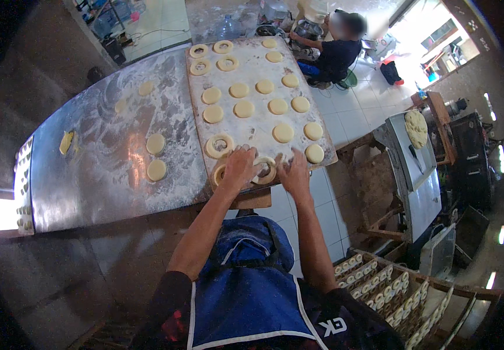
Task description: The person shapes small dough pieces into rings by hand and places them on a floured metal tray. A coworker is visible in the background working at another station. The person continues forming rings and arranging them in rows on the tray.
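Note:
Low on a floured wooden board (252, 135) lies a ring of raw dough (271, 170), between my two hands. My left hand (241, 165) is closed at the ring's left edge, fingers bent against it. At the ring's right side is my right hand (293, 173), its fingers apart and slightly blurred. Part of another dough ring (218, 174) shows beside my left hand, which hides the rest. Just above sits a whole dough ring (220, 146). Several flat dough rounds (283, 133) lie across the board, and more dough rings (227, 63) are at its far left.
A floury metal table (106, 140) extends left, holding dough rounds (156, 144) and a yellow dough scrap (66, 142). Another person (336, 52) sits beyond the board. On the right, a side table (418, 169) carries a dough mass (416, 129); a rack (380, 286) of dough rings stands lower right.

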Demonstrator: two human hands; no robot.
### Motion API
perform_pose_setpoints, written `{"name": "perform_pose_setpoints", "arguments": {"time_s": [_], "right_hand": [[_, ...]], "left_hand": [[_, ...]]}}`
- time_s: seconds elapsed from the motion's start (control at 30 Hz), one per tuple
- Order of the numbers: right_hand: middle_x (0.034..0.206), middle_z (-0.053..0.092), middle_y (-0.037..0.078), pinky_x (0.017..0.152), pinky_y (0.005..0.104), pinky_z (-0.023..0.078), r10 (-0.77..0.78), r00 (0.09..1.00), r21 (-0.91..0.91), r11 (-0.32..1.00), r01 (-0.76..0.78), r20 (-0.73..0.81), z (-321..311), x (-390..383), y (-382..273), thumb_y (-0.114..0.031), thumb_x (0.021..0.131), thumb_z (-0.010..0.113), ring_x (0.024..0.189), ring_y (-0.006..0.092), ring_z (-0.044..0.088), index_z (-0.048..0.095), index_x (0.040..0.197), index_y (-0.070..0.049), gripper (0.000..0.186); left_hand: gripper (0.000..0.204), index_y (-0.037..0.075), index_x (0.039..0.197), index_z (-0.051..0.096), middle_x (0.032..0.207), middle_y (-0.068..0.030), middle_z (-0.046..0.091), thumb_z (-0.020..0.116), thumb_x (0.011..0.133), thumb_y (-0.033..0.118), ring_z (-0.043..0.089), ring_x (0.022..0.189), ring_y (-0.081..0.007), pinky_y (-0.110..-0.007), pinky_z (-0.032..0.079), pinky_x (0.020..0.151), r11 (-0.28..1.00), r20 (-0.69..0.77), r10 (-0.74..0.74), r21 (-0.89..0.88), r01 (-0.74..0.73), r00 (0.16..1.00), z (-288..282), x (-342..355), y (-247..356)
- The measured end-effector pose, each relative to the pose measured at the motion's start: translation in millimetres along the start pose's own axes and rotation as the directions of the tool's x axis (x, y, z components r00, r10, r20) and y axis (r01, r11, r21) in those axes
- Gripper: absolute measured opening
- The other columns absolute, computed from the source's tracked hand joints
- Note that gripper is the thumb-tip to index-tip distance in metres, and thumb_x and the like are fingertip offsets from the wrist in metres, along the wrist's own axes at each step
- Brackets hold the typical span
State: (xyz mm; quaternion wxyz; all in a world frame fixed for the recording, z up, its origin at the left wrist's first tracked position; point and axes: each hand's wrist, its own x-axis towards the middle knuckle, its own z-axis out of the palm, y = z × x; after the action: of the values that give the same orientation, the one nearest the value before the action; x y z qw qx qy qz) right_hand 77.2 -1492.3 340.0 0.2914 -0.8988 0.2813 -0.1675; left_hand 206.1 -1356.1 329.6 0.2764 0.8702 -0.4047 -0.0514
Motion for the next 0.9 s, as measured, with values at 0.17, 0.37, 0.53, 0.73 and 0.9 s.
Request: {"name": "perform_pose_setpoints", "arguments": {"time_s": [0.17, 0.37, 0.53, 0.73, 0.9], "right_hand": [[0.121, 0.053, 0.026, 0.096, 0.0462, 0.041, -0.288, 0.956, -0.286, 0.922, 0.262, -0.051, 28.1, 71.5, 22.6, -0.011, 0.083, 0.06, 0.113, 0.0419, 0.05, 0.043, 0.127, 0.005, 0.05], [0.116, 0.059, 0.024, 0.092, 0.0439, 0.045, -0.152, 0.945, -0.55, 0.782, 0.294, 0.289, 35.5, 114.5, 37.7, -0.014, 0.078, 0.066, 0.113, 0.038, 0.054, 0.056, 0.116, 0.0, 0.041], [0.09, 0.068, 0.015, 0.073, 0.0375, 0.053, -0.172, 0.944, -0.176, 0.958, 0.226, 0.28, 0.0, 115.6, 4.6, -0.011, 0.068, 0.077, 0.084, 0.0286, 0.066, 0.063, 0.101, -0.002, 0.036], [0.078, 0.066, 0.016, 0.068, 0.0408, 0.05, -0.327, 0.792, 0.291, 0.936, 0.198, 0.516, 65.4, 88.9, -104.9, -0.016, 0.068, 0.078, 0.07, 0.0319, 0.063, 0.062, 0.083, -0.002, 0.026], [0.075, 0.064, 0.016, 0.069, 0.0412, 0.049, -0.48, 0.782, 0.424, 0.852, 0.308, 0.398, 165.8, 74.3, -190.5, -0.022, 0.074, 0.074, 0.073, 0.0323, 0.064, 0.062, 0.082, -0.002, 0.025]], "left_hand": [[0.024, 0.005, 0.09, 0.063, 0.092, -0.0146, 0.062, 0.071, 0.076, 0.023, 0.059, 0.091, -0.0339, -0.045, 0.047, 0.079, 0.995, 0.084, -0.034, -0.089, 0.042, 0.996, -8.9, -0.3, 0.2], [0.026, 0.005, 0.099, 0.064, 0.099, -0.0149, 0.065, 0.07, 0.079, 0.02, 0.062, 0.091, -0.0312, -0.041, 0.049, 0.079, 0.965, -0.263, -0.076, -0.262, 0.005, 0.962, -61.4, -22.9, -60.0], [0.014, 0.001, 0.093, 0.064, 0.086, -0.0129, 0.065, 0.066, 0.083, 0.01, 0.062, 0.08, -0.0266, -0.037, 0.049, 0.073, 0.933, -0.455, -0.293, -0.33, 0.146, 0.841, -127.8, -81.4, -163.1], [0.014, -0.001, 0.094, 0.062, 0.087, -0.0129, 0.064, 0.063, 0.086, 0.01, 0.062, 0.076, -0.0235, -0.034, 0.049, 0.071, 0.799, -0.409, -0.594, -0.404, 0.446, 0.693, -169.6, -127.3, -219.3], [0.016, -0.001, 0.096, 0.061, 0.087, -0.0132, 0.063, 0.064, 0.085, 0.011, 0.063, 0.08, -0.0247, -0.035, 0.049, 0.073, 0.867, -0.403, -0.437, -0.428, 0.257, 0.804, -170.7, -111.4, -221.7]]}}
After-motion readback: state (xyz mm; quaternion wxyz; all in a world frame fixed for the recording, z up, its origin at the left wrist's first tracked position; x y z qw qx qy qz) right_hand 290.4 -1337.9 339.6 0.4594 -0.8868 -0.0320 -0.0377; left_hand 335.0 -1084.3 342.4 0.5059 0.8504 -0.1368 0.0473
